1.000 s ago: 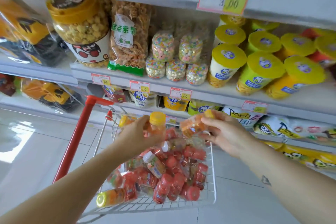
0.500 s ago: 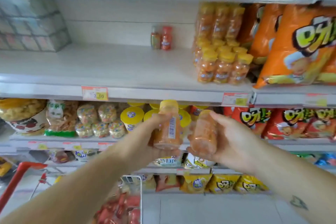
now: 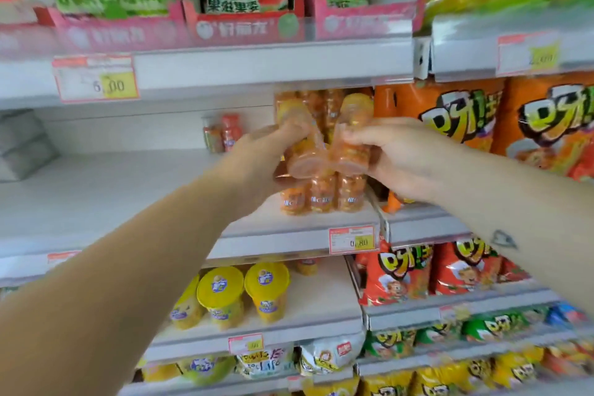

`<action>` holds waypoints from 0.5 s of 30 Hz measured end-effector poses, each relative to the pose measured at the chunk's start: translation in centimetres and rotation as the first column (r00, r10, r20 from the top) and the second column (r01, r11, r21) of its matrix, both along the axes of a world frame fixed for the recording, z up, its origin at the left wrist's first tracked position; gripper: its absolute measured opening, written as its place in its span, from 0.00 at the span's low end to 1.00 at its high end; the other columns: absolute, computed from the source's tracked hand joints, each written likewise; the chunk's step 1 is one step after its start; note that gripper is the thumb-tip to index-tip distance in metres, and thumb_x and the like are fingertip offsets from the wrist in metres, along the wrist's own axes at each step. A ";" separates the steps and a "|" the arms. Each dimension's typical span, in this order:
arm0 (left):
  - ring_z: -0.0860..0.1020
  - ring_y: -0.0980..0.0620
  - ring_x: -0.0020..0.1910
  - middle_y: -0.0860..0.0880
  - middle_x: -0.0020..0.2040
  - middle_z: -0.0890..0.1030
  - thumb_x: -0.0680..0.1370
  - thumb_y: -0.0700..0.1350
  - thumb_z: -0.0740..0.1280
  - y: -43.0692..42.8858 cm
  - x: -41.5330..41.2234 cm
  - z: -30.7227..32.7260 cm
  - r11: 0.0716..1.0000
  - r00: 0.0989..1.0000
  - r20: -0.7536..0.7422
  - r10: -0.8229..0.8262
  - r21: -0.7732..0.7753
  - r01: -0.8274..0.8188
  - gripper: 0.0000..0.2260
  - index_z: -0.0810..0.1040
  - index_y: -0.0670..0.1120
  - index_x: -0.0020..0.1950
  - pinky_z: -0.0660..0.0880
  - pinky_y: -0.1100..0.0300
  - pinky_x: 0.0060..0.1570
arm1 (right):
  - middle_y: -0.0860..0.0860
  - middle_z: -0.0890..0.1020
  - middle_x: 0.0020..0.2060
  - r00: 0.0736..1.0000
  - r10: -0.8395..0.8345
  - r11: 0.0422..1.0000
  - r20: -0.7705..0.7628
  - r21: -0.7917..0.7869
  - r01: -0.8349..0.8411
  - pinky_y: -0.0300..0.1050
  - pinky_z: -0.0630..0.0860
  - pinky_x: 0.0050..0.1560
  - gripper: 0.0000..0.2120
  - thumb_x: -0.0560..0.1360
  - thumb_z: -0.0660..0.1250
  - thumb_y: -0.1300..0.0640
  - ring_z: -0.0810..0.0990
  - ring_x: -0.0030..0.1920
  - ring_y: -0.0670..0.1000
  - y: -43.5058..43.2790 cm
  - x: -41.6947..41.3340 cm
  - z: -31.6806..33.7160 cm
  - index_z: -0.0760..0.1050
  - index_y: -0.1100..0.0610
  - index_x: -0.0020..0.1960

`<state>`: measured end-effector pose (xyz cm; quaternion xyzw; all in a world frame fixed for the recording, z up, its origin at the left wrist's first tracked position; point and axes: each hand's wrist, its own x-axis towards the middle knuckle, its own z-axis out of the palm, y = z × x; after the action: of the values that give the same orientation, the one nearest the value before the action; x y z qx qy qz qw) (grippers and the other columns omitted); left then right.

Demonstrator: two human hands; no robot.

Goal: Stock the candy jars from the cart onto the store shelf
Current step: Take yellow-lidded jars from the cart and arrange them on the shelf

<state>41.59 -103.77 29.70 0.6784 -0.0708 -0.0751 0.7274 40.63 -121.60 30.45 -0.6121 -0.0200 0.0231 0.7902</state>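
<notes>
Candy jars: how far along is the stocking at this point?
Done: a block of orange jars stands on the shelf, beside the snack bags. In hand: the left hand holds one jar and the right hand a second jar, both tilted, in front of that block, not yet set down. Left: placing these two; bare shelf lies to the left. The cart is out of view, so the remaining count is unknown.

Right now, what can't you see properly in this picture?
Head view, all:
- Left jar: label blurred, partly under left hand.
- Right jar: label covered by right hand.
- Shelved jars: tops behind both hands.
- Two back jars: too blurred to read.
- Top-right price tag: blurred.
</notes>
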 end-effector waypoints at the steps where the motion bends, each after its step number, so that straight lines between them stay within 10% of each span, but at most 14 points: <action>1: 0.83 0.50 0.40 0.49 0.39 0.84 0.78 0.47 0.68 0.0 1.2 0.1 0.998 0.998 0.060 0.017 0.055 -0.020 0.06 0.79 0.45 0.52 0.81 0.52 0.48 | 0.57 0.84 0.44 0.999 -0.035 0.999 0.032 -0.037 0.036 0.54 0.80 0.56 0.08 0.73 0.68 0.71 0.83 0.47 0.54 0.0 1.0 -0.1 0.80 0.63 0.50; 4: 0.84 0.48 0.47 0.50 0.46 0.83 0.66 0.57 0.75 -0.3 4.4 0.1 0.956 0.971 0.222 0.091 0.254 -0.148 0.24 0.79 0.49 0.58 0.80 0.49 0.55 | 0.53 0.85 0.49 0.972 -0.160 0.955 0.171 -0.223 0.197 0.56 0.79 0.59 0.14 0.70 0.73 0.68 0.84 0.50 0.53 -0.3 4.2 -0.6 0.81 0.56 0.54; 15: 0.77 0.52 0.54 0.56 0.52 0.78 0.73 0.45 0.75 -3.2 11.6 -2.4 0.832 0.821 0.563 0.095 0.408 -0.376 0.25 0.72 0.51 0.69 0.75 0.58 0.53 | 0.47 0.80 0.56 0.834 -0.223 0.676 0.505 -0.536 0.506 0.49 0.77 0.60 0.24 0.69 0.77 0.60 0.79 0.56 0.50 -1.0 11.8 -2.4 0.75 0.50 0.63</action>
<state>53.19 -106.99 27.35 0.8412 -0.1554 0.1894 0.4820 52.43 -122.58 28.02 -0.8293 -0.0455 -0.2583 0.4935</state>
